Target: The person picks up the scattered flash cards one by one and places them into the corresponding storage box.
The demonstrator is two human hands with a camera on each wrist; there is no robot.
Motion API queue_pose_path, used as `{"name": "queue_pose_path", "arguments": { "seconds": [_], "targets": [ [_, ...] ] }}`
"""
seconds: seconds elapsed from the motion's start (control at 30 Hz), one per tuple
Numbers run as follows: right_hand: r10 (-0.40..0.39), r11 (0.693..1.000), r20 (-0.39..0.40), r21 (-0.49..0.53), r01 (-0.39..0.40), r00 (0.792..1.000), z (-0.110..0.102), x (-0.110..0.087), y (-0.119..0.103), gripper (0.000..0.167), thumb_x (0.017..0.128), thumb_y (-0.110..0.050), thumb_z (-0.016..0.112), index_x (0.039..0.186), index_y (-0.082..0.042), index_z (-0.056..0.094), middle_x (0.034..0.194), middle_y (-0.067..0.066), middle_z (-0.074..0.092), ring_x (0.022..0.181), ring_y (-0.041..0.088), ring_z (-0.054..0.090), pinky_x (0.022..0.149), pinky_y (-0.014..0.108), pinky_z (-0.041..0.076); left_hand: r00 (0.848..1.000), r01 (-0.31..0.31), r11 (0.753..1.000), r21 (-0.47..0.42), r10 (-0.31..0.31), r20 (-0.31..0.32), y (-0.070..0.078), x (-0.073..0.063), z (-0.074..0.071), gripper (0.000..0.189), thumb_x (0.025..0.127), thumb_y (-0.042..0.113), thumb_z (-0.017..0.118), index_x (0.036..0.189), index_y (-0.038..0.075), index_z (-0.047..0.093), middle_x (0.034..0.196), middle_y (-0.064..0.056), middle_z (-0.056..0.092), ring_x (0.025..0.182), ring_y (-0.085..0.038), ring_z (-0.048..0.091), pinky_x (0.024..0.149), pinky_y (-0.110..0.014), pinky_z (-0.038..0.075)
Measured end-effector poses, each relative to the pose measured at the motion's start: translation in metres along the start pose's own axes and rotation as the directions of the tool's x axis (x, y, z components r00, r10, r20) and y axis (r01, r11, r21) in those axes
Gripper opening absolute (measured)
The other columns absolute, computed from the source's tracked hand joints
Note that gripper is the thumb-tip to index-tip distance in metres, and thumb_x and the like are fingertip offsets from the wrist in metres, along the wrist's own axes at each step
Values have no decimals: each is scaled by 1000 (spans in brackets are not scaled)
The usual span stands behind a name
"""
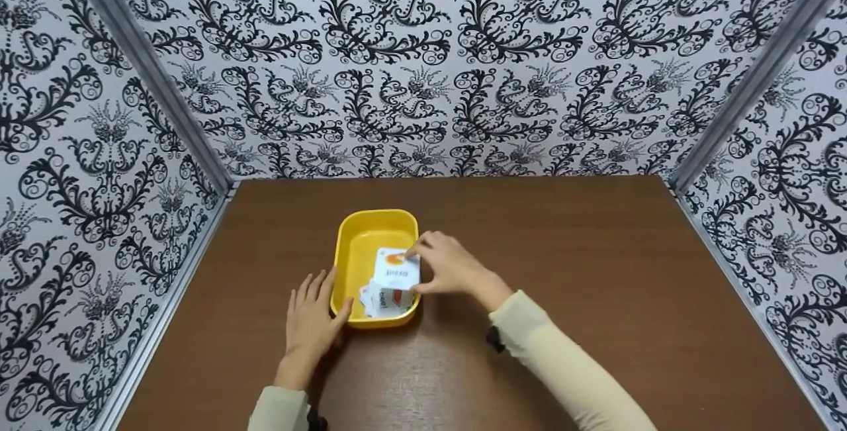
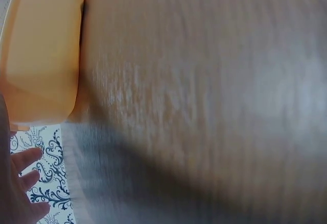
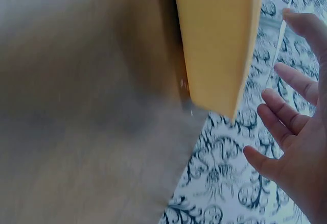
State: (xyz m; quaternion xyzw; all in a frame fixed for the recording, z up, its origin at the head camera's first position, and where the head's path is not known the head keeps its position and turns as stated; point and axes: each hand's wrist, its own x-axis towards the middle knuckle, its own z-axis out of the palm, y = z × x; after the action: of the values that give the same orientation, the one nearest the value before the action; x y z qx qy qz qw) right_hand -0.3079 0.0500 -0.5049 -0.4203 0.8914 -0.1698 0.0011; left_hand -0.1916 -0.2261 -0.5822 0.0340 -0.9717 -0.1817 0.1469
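A yellow plastic tray (image 1: 357, 252) sits on the brown table in the head view. My right hand (image 1: 453, 269) is over the tray's right rim, pinching a white card (image 1: 397, 272) with an orange picture and a printed word. The card shows edge-on as a thin white line in the right wrist view. Beneath it, several other picture cards (image 1: 394, 304) lie in the near end of the tray. My left hand (image 1: 312, 317) rests against the tray's left side, thumb at the near left rim and fingers extended.
The brown wooden table (image 1: 562, 252) extends around the tray. Walls with black-and-white scroll pattern (image 1: 437, 87) stand at the back and both sides, with grey metal strips (image 1: 155, 73) along their corners.
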Motion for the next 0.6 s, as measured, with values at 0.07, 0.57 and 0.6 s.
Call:
{"name": "queue_pose_path", "arguments": {
  "seconds": [0.07,0.57,0.6],
  "targets": [
    [-6,1000,23,-19,6,1000,6,2,-6,63,75,-47,81,128,-18,63,127,6,56,115,23,51,109,44,42,1000,-5,1000,-4,5,6,1,1,0,69,94,49,58,154,18,40,153,-17,46,144,-40,37,119,-64,26],
    [-15,994,52,-106,21,999,17,6,-11,58,82,-52,73,129,-19,61,132,3,55,126,23,48,119,47,32,997,-74,995,72,75,-7,2,12,-14,71,91,56,58,149,15,47,156,-16,41,145,-39,35,120,-63,24],
    [-20,995,42,-101,24,999,14,5,-9,58,83,-51,73,130,-18,61,134,3,55,128,24,48,120,47,31,997,-75,994,77,76,-11,1,14,-17,71,91,56,58,147,14,49,156,-16,41,145,-39,35,120,-63,24]
  ]
}}
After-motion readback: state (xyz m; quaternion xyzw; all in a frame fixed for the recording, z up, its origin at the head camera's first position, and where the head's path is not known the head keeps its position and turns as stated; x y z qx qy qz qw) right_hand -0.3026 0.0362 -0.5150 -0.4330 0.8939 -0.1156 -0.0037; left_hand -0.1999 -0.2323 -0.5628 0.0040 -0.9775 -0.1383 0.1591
